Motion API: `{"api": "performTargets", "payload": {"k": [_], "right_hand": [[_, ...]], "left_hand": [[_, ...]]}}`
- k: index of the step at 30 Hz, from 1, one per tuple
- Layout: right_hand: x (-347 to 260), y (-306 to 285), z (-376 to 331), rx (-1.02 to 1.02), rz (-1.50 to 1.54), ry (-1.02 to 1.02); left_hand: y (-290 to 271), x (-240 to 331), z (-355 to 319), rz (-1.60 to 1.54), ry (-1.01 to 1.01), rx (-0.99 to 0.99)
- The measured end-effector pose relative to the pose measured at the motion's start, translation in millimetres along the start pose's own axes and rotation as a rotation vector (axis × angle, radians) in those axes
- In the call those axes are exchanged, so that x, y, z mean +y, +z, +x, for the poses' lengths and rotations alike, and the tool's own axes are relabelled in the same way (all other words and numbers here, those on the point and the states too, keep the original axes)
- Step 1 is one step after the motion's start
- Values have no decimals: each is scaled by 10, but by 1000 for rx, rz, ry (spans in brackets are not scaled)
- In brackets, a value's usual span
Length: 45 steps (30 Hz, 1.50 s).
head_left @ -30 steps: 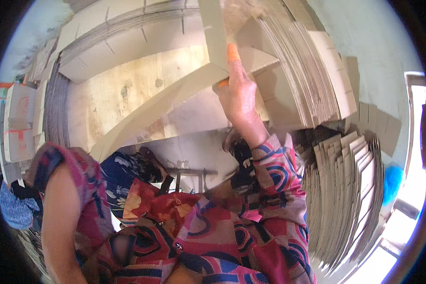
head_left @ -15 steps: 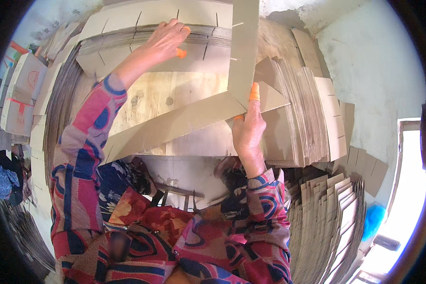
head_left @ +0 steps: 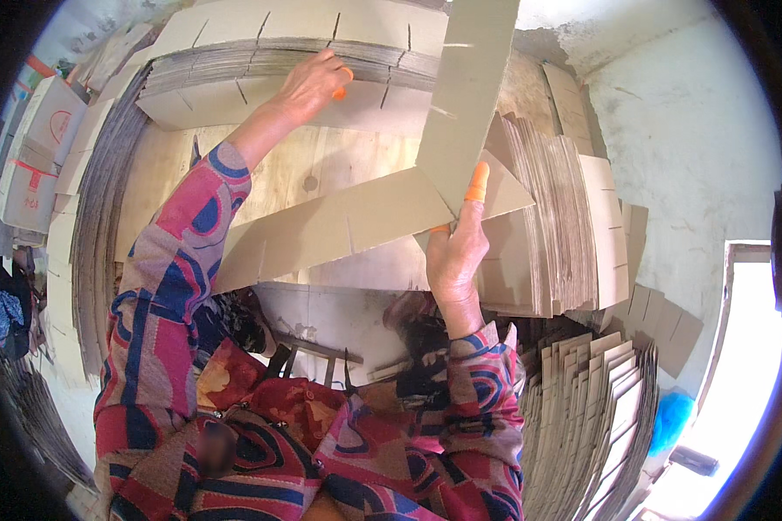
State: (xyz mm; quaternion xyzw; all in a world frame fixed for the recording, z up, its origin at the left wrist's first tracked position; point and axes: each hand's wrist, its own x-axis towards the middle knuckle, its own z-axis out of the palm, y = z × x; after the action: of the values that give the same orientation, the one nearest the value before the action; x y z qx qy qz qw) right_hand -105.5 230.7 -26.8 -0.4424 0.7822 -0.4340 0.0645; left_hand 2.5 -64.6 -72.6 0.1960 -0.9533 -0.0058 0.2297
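Note:
My right hand (head_left: 458,252), with orange finger covers, is closed on overlapping slotted cardboard strips at the middle. One strip (head_left: 465,87) runs from the hand toward the far edge; another (head_left: 339,221) slants down to the left. A cardboard corner (head_left: 506,187) shows to the right of the thumb. At the far side, my left hand (head_left: 314,85) is at the near edge of a long stack of slotted cardboard strips (head_left: 278,61). Its fingers are bent together, with orange covers on two digits. Whether they pinch a strip is hidden.
A plywood table (head_left: 308,156) lies beneath the strips. Tall cardboard stacks line its left side (head_left: 109,208) and right side (head_left: 565,217). More slotted strips (head_left: 591,408) stand at lower right. A white carton (head_left: 39,152) is at far left, and a bright doorway (head_left: 747,365) at right.
The view has shifted a little. The far-pointing strip's top now leans farther right. My left hand sits slightly nearer to me against the stack; my right hand keeps its grip.

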Motion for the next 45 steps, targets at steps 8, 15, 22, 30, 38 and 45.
{"api": "performTargets", "payload": {"k": [8,15,22,30,38,45], "right_hand": [[-18,-16,7,-12,12,-42],[78,-125,140,189,-33,36],[110,-43,119,153,-13,-16],[135,-140,157,28,-42,-141],[287,-166,183,27,-75,-190],[262,-150,166,-18,-64,-169]], "left_hand": [[-26,-61,-15,145,-52,-133],[11,17,43,243,163,-18],[107,4,39,67,15,-164],[45,86,-20,172,78,34],[-88,344,139,99,-207,-456],[121,203,-10,-3,-111,-445]]}}
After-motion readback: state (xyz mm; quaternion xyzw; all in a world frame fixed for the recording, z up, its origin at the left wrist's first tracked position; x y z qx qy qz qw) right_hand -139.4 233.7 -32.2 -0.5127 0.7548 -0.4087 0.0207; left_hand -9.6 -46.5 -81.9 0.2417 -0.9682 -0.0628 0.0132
